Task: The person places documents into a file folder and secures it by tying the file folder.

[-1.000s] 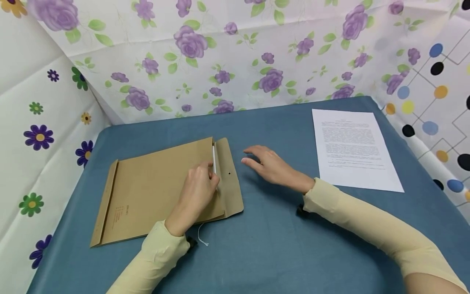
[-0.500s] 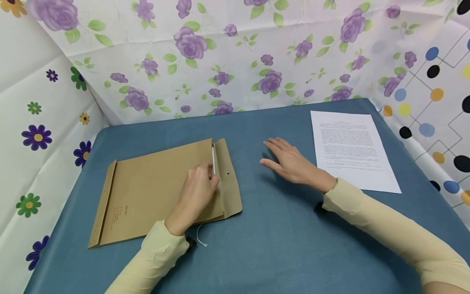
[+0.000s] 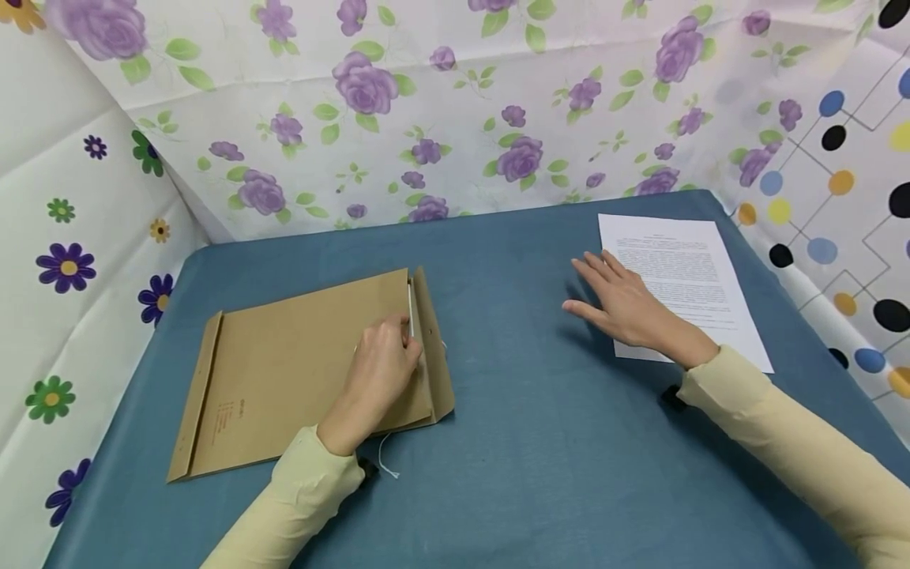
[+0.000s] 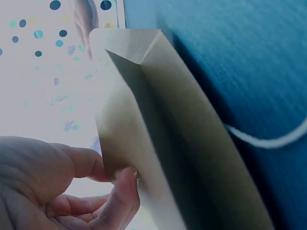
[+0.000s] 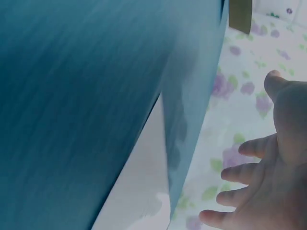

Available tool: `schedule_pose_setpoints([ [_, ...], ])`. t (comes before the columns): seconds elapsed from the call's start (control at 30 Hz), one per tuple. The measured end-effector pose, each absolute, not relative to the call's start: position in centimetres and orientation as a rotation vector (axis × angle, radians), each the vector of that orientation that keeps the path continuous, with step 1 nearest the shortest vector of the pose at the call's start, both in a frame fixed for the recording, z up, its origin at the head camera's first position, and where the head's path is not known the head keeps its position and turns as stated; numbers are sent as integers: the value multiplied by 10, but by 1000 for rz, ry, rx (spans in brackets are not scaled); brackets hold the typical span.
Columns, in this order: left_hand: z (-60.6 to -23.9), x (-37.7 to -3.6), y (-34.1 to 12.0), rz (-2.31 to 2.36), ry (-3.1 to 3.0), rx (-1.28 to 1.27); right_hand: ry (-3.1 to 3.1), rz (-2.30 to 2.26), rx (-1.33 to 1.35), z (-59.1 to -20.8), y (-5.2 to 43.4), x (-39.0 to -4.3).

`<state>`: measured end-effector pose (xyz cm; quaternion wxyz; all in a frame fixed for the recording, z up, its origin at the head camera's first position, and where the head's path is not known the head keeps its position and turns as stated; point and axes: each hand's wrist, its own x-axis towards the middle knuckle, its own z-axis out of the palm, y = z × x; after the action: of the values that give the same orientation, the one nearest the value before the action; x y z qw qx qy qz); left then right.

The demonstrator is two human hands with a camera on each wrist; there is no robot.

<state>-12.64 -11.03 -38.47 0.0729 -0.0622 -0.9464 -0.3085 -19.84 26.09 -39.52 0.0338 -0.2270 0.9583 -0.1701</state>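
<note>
Nearest the person, at about 7 o'clock on the blue table [image 3: 540, 474], a white closure string [image 3: 386, 466] trails from under the left wrist. Just beyond it lies the brown kraft document envelope [image 3: 284, 371], flat, its mouth toward 3 o'clock. The left hand [image 3: 377, 375] rests on it near the mouth, fingers curled at the envelope's top lip, pinching that edge; the left wrist view shows thumb and fingers [image 4: 120, 191] on the paper edge. The flap [image 3: 430, 348] stands tipped up from the table, so the mouth is held open.

A thin white edge [image 3: 411, 310] shows inside the mouth. It looks like paper already in the envelope, though how much cannot be told.

Farther out, at about 2 o'clock, the right hand [image 3: 629, 308] hovers with fingers spread and straight, holding nothing, its fingertips over the near left edge of the printed sheet [image 3: 690, 276]. Whether it touches the sheet is not clear. The sheet lies flat, well apart from the envelope, close to the patterned backdrop [image 3: 455, 118].

As a judgement, the step in hand is fetching this sheet while the envelope is kept open. The next move calls for a clean pinch on the sheet's edge, then a level carry toward 9 o'clock to meet the opening squarely.
</note>
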Motion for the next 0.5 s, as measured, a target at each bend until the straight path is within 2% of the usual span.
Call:
schedule_pose_setpoints([
  [0.5, -386, -126, -110, -930, -2826, -190, 2970, -454, -489, -394, 321, -202],
])
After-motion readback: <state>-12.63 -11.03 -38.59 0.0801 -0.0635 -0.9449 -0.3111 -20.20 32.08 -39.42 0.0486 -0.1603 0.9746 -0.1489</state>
